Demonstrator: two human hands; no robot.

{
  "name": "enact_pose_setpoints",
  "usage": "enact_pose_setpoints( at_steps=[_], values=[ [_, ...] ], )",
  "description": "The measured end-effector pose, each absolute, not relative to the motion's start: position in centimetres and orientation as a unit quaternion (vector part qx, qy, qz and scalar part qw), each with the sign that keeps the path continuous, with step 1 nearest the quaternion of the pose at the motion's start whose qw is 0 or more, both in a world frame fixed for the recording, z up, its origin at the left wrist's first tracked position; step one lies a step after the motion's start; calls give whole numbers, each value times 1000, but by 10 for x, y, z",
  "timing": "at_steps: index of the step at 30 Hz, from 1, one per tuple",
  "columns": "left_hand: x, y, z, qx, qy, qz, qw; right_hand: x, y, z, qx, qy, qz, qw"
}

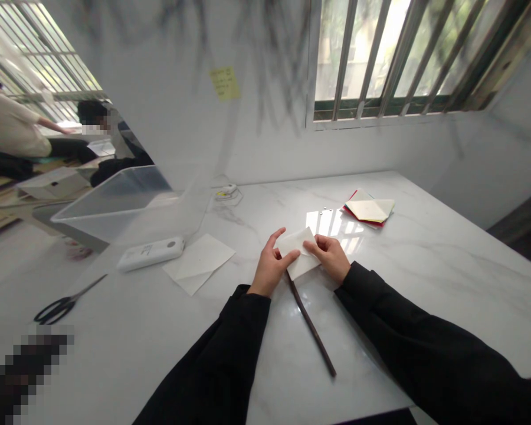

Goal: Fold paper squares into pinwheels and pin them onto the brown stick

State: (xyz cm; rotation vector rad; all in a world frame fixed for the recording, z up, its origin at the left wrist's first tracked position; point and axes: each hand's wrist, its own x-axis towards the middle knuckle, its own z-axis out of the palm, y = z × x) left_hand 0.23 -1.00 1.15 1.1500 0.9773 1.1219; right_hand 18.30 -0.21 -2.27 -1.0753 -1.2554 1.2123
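Observation:
My left hand (271, 265) and my right hand (331, 255) both pinch a small white folded paper (298, 247) just above the white marble table (425, 265). The left thumb and forefinger grip its left edge, the right fingers press its right side. A thin dark brown stick (312, 327) lies on the table below the paper, its upper end hidden under the paper. Both arms wear black sleeves.
A white folded sheet (199, 262) and a white remote-like device (150, 254) lie to the left, black scissors (62, 306) farther left. A stack of coloured papers (369, 211) lies at the back right. A clear plastic box (115, 203) stands at the back left. People sit beyond it.

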Motion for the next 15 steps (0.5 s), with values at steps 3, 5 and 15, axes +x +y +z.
enact_pose_setpoints(
  at_steps=[3,5,15],
  values=[
    [4,-10,10,490,405,485,601,182,-3,-23,-468,-528,479,522],
    [5,-9,8,492,407,488,595,182,-3,-22,-467,-528,481,522],
    [1,-7,6,494,452,484,563,193,-1,-14,-396,-568,581,428]
  ],
)
